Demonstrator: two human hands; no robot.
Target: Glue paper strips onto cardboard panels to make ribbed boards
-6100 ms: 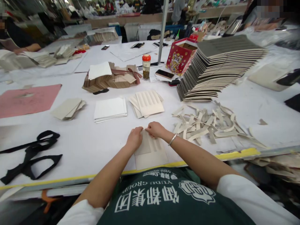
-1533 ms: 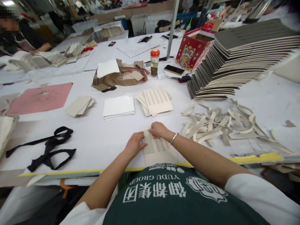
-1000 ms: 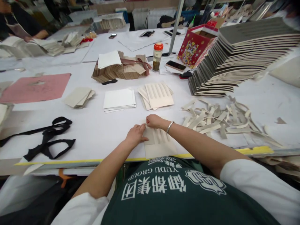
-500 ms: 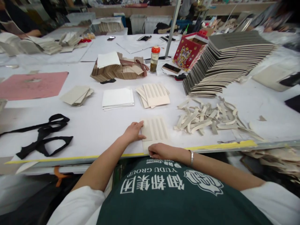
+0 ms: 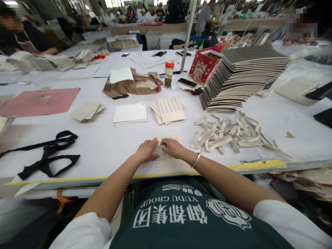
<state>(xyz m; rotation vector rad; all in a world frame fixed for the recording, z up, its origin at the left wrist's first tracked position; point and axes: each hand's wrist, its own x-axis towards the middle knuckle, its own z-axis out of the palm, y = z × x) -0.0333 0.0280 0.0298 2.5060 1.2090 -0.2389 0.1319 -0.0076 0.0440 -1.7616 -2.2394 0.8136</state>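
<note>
A cream card with cut slots (image 5: 169,165) lies at the table's near edge in front of me. My left hand (image 5: 147,151) rests on the card's left side, fingers curled down against it. My right hand (image 5: 172,147) meets it from the right, fingertips pinched at the card's upper left part; what they pinch is hidden. A small fanned pile of the same slotted cards (image 5: 168,110) lies further back, next to a stack of white sheets (image 5: 129,113). A heap of cut card strips (image 5: 228,133) lies to the right of my hands.
A tall slanted stack of grey boards (image 5: 246,76) stands at the right. Behind are a red printed box (image 5: 203,65), a phone (image 5: 187,82), an orange-capped jar (image 5: 168,74) and a metal pole (image 5: 187,34). Black straps (image 5: 46,155) and a pink sheet (image 5: 38,101) lie left. Other people work at the far tables.
My right hand has come up from the card's near edge to its upper left part, beside my left hand. The left hand has stayed on the card.
</note>
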